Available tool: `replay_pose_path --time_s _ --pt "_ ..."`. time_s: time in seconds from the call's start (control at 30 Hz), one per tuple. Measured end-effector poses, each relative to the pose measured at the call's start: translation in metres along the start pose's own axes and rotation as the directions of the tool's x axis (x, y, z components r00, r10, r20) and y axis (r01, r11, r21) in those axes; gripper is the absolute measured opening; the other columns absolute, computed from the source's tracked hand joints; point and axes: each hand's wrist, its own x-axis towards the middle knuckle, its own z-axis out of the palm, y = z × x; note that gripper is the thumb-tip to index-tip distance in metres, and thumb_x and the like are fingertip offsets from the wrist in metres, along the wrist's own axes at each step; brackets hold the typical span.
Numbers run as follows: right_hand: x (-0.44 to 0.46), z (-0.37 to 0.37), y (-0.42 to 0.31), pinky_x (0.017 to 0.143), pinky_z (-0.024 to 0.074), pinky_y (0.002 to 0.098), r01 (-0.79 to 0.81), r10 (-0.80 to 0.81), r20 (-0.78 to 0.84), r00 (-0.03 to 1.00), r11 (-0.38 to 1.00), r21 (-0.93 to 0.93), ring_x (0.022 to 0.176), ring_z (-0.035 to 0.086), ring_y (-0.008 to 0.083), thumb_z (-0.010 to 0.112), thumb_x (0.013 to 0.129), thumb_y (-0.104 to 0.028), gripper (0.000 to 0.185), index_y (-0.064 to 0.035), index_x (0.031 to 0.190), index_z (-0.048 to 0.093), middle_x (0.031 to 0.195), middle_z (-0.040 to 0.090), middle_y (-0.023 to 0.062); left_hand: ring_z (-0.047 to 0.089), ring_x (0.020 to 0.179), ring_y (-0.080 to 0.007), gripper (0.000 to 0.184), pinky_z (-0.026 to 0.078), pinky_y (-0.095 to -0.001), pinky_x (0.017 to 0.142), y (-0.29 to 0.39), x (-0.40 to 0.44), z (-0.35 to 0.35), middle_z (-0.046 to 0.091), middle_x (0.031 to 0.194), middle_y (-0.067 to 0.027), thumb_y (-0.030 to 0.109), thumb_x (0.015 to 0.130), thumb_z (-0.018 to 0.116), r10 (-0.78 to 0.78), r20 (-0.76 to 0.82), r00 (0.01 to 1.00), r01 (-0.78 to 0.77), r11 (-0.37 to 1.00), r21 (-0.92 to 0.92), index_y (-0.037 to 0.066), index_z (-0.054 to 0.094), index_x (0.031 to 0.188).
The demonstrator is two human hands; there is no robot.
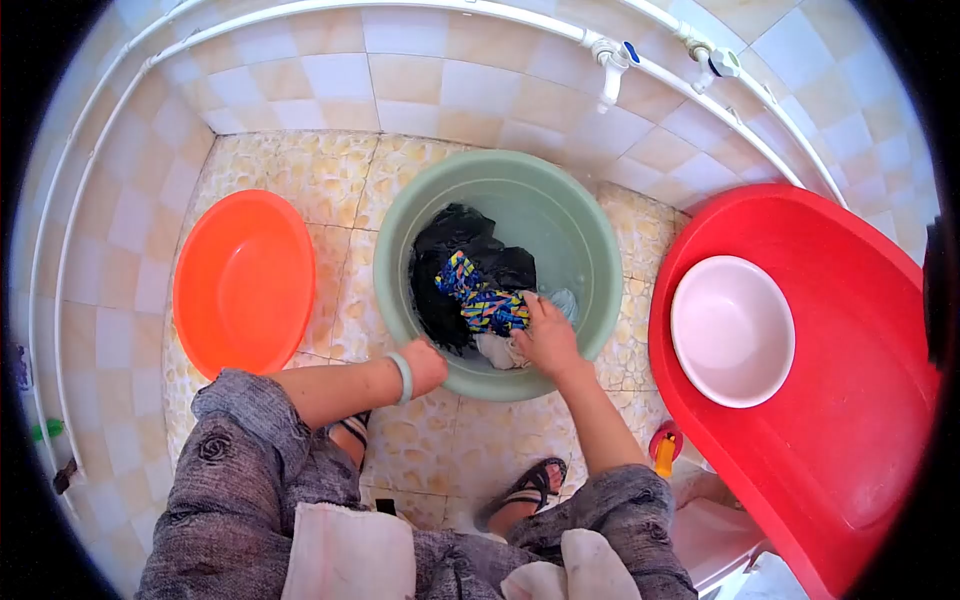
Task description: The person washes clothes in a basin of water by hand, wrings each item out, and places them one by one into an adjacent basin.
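A large green basin (pixel 603 235) of water stands on the floor, holding black cloth (pixel 450 232), a multicoloured patterned cloth (pixel 493 312), and a whitish cloth (pixel 503 351). My right hand (pixel 548 338) reaches inside, its fingers closed at the right end of the patterned cloth; its palm hides part of the grip. At the basin's near left rim, my left hand (pixel 425 368) is curled into a fist, with a pale bangle (pixel 402 378) on the wrist. Whatever the fist holds, if anything, is hidden. Light bluish material (pixel 563 303) shows beyond my right hand.
To the left is an orange basin (pixel 243 280) on the tiled floor. At right, a white bowl (pixel 732 332) sits in a big red tub (pixel 850 440). White pipes with a tap (pixel 610 75) run along the wall. My sandalled feet flank the near floor.
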Motion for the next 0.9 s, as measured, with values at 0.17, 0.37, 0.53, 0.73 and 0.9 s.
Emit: replay_pose_path --time_s 0.17,0.37,0.53,0.73,0.9 --pt "0.030 0.066 0.009 0.097 0.0338 0.0540 0.213 -0.224 0.003 0.975 0.924 -0.317 0.104 0.055 0.0354 0.068 0.074 -0.021 0.036 -0.0072 0.105 0.056 0.106 0.057 0.0144 0.066 0.072 -0.0269 0.016 0.050 -0.0397 0.065 -0.001 -0.004 0.002 0.065 0.073 -0.0119 0.012 0.065 0.062 -0.010 -0.018 1.000 0.011 0.999 0.050 0.003 0.061 0.078" --pt "0.059 -0.025 -0.032 0.062 0.0449 0.0342 0.115 0.104 -0.322 0.941 0.798 0.592 0.064 0.052 0.0183 0.060 0.084 -0.012 0.018 -0.0033 0.096 0.052 0.072 0.055 0.0114 0.064 0.087 -0.0333 0.029 0.050 -0.0428 0.082 -0.017 0.006 -0.027 0.066 0.092 -0.0171 0.027 0.075 0.063 -0.166 0.046 0.985 0.171 0.911 -0.376 0.004 0.067 0.093" --pt "0.107 -0.079 -0.012 0.070 0.0449 0.0248 0.072 0.151 -0.110 0.982 0.240 0.968 0.076 0.053 0.0074 0.061 0.086 -0.009 0.013 -0.0052 0.099 0.060 0.085 0.061 0.0000 0.056 0.104 -0.0392 0.052 0.046 -0.0438 0.091 -0.073 0.045 -0.046 0.057 0.116 -0.0235 0.031 0.081 0.065 -0.342 -0.255 0.905 0.146 0.810 -0.569 0.001 0.053 0.121" --pt "0.166 0.017 0.120 0.088 0.0463 0.0381 0.091 0.193 -0.392 0.900 0.794 0.601 0.100 0.060 0.0270 0.064 0.085 -0.016 0.047 -0.0022 0.127 0.048 0.110 0.060 0.0144 0.041 0.126 -0.0382 0.058 0.034 -0.0450 0.105 -0.098 0.106 -0.050 0.043 0.136 -0.0213 0.021 0.079 0.065 -0.396 -0.350 0.849 0.269 0.894 -0.358 0.004 0.045 0.130" --pt "0.140 0.056 0.072 0.086 0.0477 0.0494 -0.211 0.214 0.038 0.976 0.974 -0.083 0.103 0.058 0.0392 0.051 0.083 -0.009 0.049 -0.0055 0.131 0.043 0.117 0.056 0.0242 0.029 0.135 -0.0352 0.066 0.025 -0.0511 0.109 -0.095 0.173 -0.021 0.037 0.142 -0.0168 0.024 0.079 0.065 -0.342 -0.274 0.899 0.295 0.935 -0.198 0.006 0.039 0.136"
